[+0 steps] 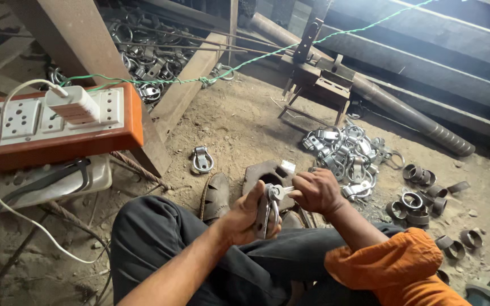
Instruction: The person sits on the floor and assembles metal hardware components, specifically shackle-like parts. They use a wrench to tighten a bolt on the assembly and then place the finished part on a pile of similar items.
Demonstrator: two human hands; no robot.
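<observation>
My left hand (pixel 246 218) grips a shiny metal clamp (pixel 270 208) upright in front of my knees. My right hand (pixel 316 191) pinches a small silvery piece (pixel 283 191) at the top of that clamp. Just beyond my hands lies a dark block with a hole (pixel 267 173) on the dirt floor. A pile of several finished shiny clamps (pixel 347 154) lies to the right of it. One single clamp (pixel 202 160) rests alone on the ground to the left.
Several dark metal rings (pixel 421 198) are scattered at right. An orange-edged power strip (pixel 46 122) with a white plug sits at left on a wooden frame. A small metal stand (pixel 316 79) and long pipe (pixel 404 116) lie ahead. A sandal (pixel 216 195) sits near my knee.
</observation>
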